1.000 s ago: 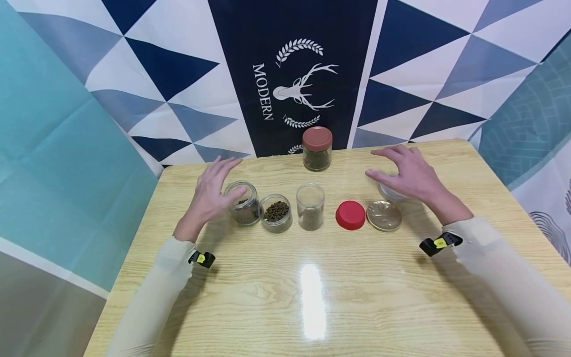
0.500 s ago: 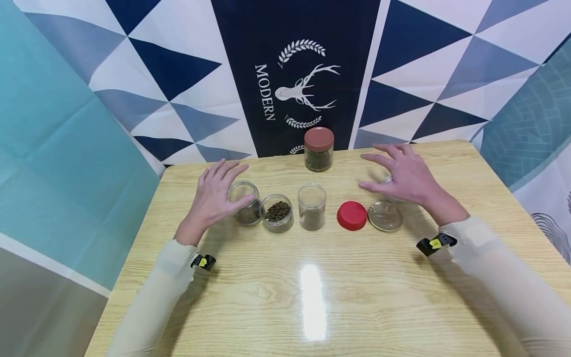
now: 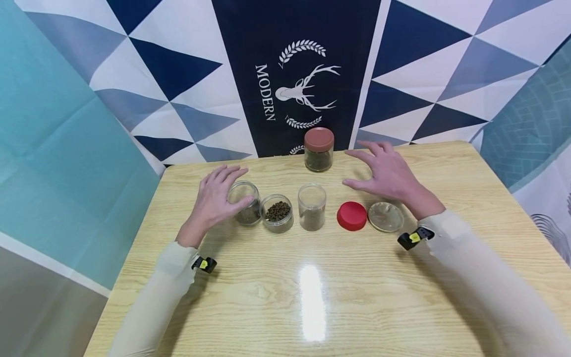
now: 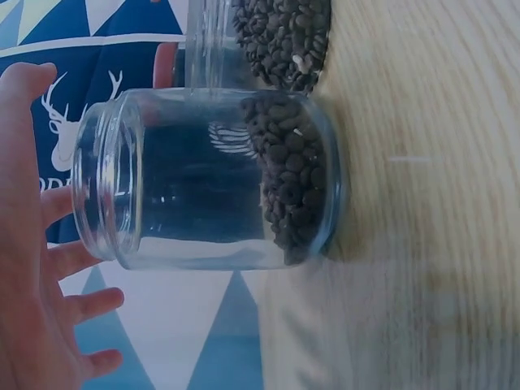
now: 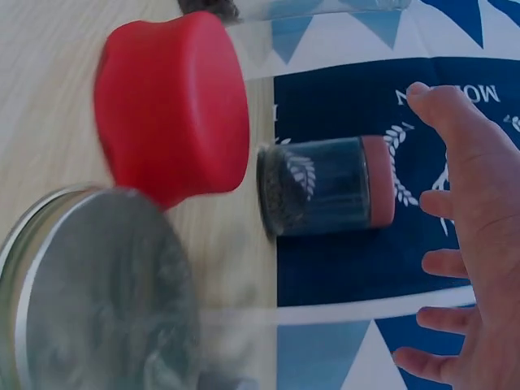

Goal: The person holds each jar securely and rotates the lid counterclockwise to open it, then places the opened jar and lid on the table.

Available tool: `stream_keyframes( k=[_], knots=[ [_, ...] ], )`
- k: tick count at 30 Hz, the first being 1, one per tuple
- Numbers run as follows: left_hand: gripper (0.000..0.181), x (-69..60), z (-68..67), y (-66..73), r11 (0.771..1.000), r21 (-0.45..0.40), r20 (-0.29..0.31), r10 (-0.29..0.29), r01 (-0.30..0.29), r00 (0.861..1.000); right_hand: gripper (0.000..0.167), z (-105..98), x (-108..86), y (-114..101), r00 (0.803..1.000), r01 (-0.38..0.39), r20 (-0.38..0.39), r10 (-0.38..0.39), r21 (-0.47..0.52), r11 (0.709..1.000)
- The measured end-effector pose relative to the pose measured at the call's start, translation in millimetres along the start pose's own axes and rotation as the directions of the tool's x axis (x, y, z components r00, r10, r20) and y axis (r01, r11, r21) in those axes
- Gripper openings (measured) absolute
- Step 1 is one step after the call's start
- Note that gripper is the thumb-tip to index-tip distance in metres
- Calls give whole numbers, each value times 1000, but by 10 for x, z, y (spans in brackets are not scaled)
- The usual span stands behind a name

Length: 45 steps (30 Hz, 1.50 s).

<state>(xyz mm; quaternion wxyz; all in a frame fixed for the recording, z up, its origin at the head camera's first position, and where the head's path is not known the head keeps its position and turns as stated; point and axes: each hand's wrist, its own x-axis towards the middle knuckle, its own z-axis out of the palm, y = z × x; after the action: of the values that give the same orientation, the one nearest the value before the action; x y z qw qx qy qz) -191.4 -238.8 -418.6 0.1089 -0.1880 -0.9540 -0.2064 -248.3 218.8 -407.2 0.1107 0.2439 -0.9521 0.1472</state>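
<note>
In the head view my left hand [image 3: 213, 198] hovers by an uncapped glass jar [image 3: 248, 214], thumb and fingers spread around its mouth. The left wrist view shows this jar [image 4: 294, 175] part filled with dark pellets; whether the fingers touch its rim I cannot tell. My right hand [image 3: 386, 172] is in the air with fingers spread, holding nothing. Below it lie a round metallic-looking lid [image 3: 385, 217] and a red lid [image 3: 351, 216]. To its left, at the back, stands a jar with a dull red lid [image 3: 318, 148], dark contents inside.
A low clear tub [image 3: 277, 213] of brown pellets stands right of the left jar. Beside it is a tall clear jar [image 3: 312, 208] with something greyish low inside. All rest on a wooden table [image 3: 250, 297], before a patterned cloth [image 3: 178, 69].
My right hand has moved left, off a small clear object on the right and toward the red-lidded jar. My left hand has shifted only slightly by the glass jar.
</note>
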Motion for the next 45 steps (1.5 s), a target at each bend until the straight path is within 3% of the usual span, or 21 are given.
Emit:
stream_keyframes(
  k=[11,21,28,37,45],
  knots=[
    [85,-36,18,27,1000,-4,7,-11,11,1000,83,4,350,-218,1000,25,15,-25,-6,1000],
    [85,-45,70,43,1000,-21,1,6,-6,1000,91,-22,652,-370,996,72,-45,-72,-18,997],
    [87,-29,79,72,999,-32,-8,21,-21,1000,89,-21,817,-439,999,42,-13,-42,-17,999],
    [91,-55,127,62,997,-57,-77,46,-51,996,90,63,1062,-478,1000,30,9,-30,-10,1000],
    [90,-54,154,80,996,-60,-72,57,-61,996,91,102,1188,-429,999,9,46,-9,-11,1000]
  ],
)
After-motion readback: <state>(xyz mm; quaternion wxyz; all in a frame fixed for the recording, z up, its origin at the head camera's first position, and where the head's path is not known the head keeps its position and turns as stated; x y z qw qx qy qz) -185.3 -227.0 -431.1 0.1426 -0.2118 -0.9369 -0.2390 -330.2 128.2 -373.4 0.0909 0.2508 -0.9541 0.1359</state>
